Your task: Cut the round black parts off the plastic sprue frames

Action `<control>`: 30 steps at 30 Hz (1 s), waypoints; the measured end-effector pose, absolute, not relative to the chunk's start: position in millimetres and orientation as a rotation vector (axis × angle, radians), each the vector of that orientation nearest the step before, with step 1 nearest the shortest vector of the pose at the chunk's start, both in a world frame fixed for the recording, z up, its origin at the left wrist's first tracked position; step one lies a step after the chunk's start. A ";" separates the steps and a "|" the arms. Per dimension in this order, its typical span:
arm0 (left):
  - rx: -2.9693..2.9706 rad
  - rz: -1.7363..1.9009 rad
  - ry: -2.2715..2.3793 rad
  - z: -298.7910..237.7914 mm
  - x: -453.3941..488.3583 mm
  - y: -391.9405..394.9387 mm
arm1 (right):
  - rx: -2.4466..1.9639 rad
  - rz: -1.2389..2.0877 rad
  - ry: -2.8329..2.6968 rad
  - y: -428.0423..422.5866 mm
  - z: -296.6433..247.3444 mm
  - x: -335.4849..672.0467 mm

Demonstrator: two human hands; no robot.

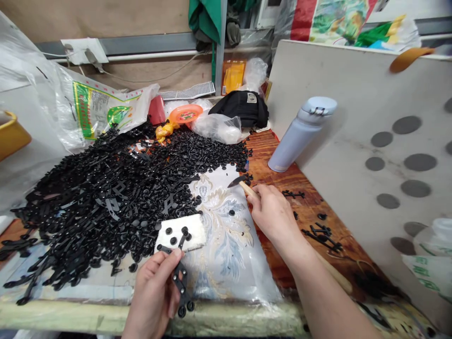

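Head view. The left hand is at the bottom edge. Its thumb and fingers pinch a black plastic strip that carries small round pieces. The strip runs from the near edge of a white block down past the fingers. Whether its upper end rests on the block or only overlaps it cannot be told.

The right hand is closed around the pale handle of a knife. The blade points left and away, toward the edge of the pile. The hands are well apart, and the block lies between them, nearer the left hand. A few loose round black pieces sit on the block.

A large pile of black parts covers the left half of the table and reaches the block's far side. Block and hands are over a patterned cloth under clear film. More loose strips lie on bare wood, right of the right hand.

Containers:
- A pale bottle stands beyond the right hand, against a white board. Its lid is shut and its contents are hidden.
- A yellow tub is at the left edge, and its inside is not visible.
- A clear bag behind the pile holds something white.
- A printed sack lies behind the pile, and its contents cannot be told.
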State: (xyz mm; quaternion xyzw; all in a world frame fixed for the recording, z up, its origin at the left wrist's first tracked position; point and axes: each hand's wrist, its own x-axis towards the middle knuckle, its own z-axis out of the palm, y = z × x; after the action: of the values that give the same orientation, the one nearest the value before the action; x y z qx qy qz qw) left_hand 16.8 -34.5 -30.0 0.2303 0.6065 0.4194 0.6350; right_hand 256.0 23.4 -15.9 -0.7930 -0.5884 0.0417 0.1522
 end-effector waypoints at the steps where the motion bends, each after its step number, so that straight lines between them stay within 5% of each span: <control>1: 0.524 0.958 1.384 -30.5 17.3 -34.7 | -2.158 0.110 -1.695 18.7 -9.0 252.1; 8: 0.517 0.966 1.355 -37.8 18.3 -37.4 | -1.443 0.825 -1.956 -19.8 11.6 206.3; 15: 0.535 0.941 1.357 -40.9 17.1 -38.0 | -1.280 0.593 -2.060 -27.6 4.6 202.7; 30: 0.594 0.905 1.432 -41.3 16.4 -39.5 | -1.420 0.663 -2.218 -21.8 4.5 200.8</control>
State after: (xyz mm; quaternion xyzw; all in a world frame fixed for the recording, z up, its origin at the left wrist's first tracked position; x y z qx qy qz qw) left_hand 16.4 -39.5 -41.3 0.2589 0.6235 0.3941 0.6236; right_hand 200.8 -21.8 4.5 -0.5111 -0.7982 0.2387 0.2114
